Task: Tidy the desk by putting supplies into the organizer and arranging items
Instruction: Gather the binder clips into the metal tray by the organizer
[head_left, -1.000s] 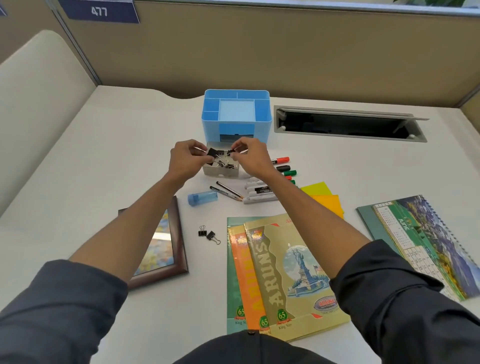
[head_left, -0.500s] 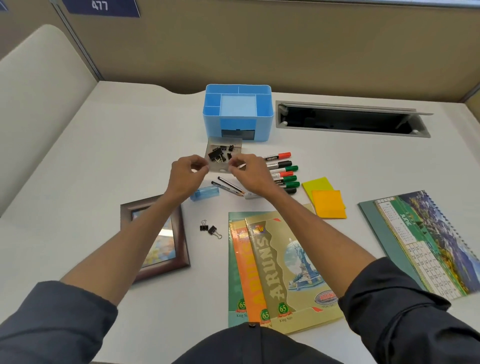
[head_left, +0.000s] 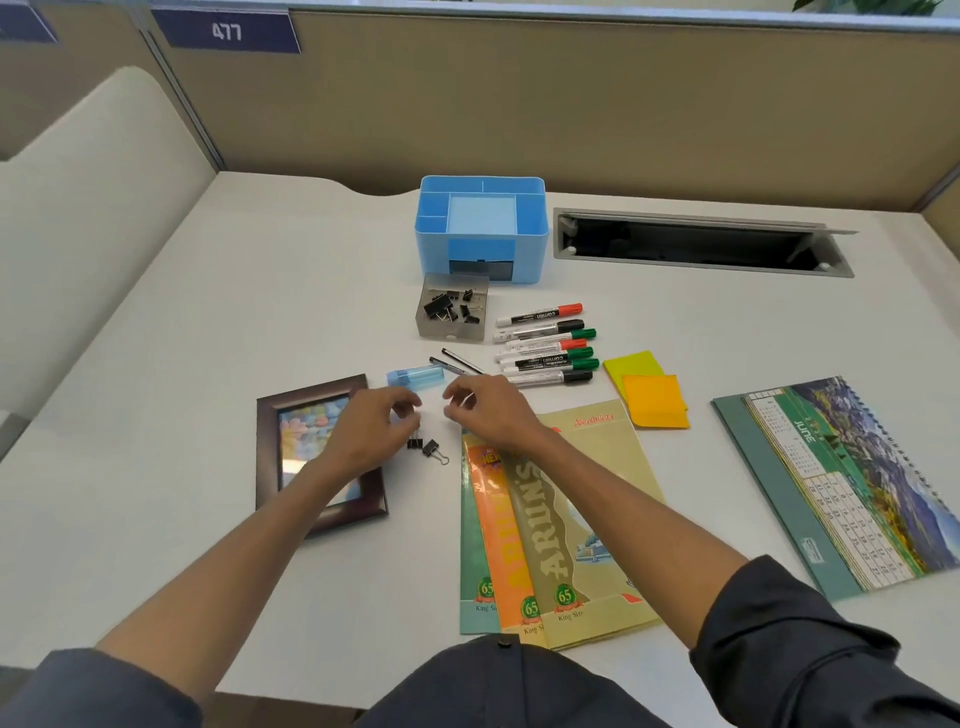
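Both hands hover over the desk (head_left: 156, 415), fingers loosely curled. The left hand (head_left: 371, 431) is just above two clips (head_left: 423, 447), possibly touching one. The right hand (head_left: 491, 410) holds nothing. The organizer (head_left: 480, 231) stands far off.

Both hands hover low over the tabletop (head_left: 156, 467), fingers curled. The left hand (head_left: 371, 428) is just above two loose binder clips (head_left: 426, 448) beside a picture frame (head_left: 317, 457). The right hand (head_left: 488, 410) is over the notebooks (head_left: 566, 519). Behind stand a clip tray (head_left: 453, 307), markers (head_left: 545, 345) and a blue organizer (head_left: 480, 228).
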